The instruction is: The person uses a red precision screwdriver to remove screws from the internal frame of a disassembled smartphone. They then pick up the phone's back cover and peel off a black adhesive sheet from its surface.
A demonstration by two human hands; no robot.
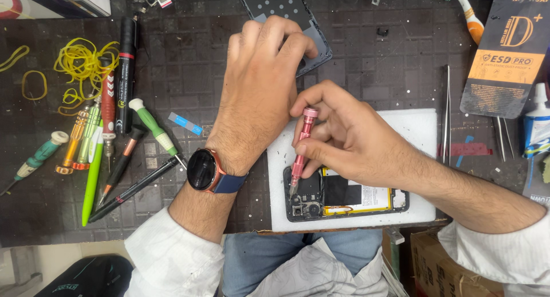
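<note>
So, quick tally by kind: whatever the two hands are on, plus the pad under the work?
Pink screwdriver: 1
Opened phone: 1
Phone back cover: 1
White foam pad: 1
Total: 4

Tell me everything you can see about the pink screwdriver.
The pink screwdriver is a slim precision tool with a shiny, metal-looking pink handle, ridged bands and a round cap on top. It stands nearly upright, tilted slightly, its thin dark tip pointing down at the upper left corner of the opened phone on the white pad. The right hand grips it, fingers wrapped round the shaft just below the cap.
</note>
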